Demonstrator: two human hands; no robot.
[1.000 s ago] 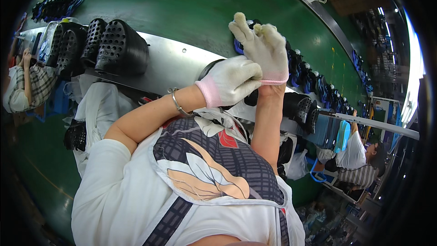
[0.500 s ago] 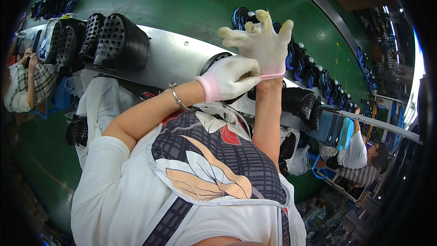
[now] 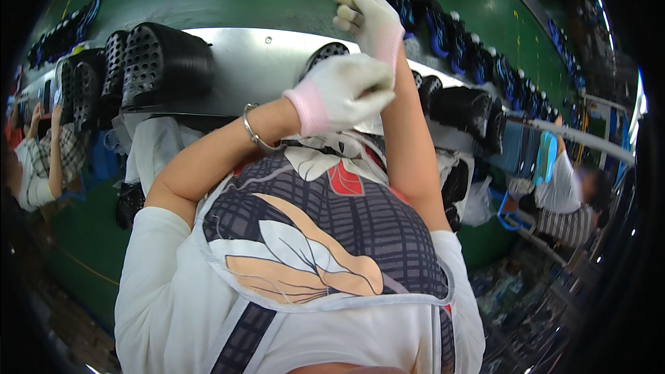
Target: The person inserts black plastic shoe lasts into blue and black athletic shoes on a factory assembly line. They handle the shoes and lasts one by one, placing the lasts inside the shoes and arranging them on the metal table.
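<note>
Left hand (image 3: pixel 344 91): gloved, closed on the pink cuff (image 3: pixel 388 41) of the right glove, just below the right wrist.
Right hand (image 3: pixel 366 10): raised at 12 o'clock, fingers now curled; half a second earlier they were spread.
Change: cuff pinched and drawn along the wrist; judged a glove adjustment under way.
Surroundings: black perforated shoe pieces (image 3: pixel 163 62) on the metal worktop (image 3: pixel 260 62), 10 o'clock.
</note>
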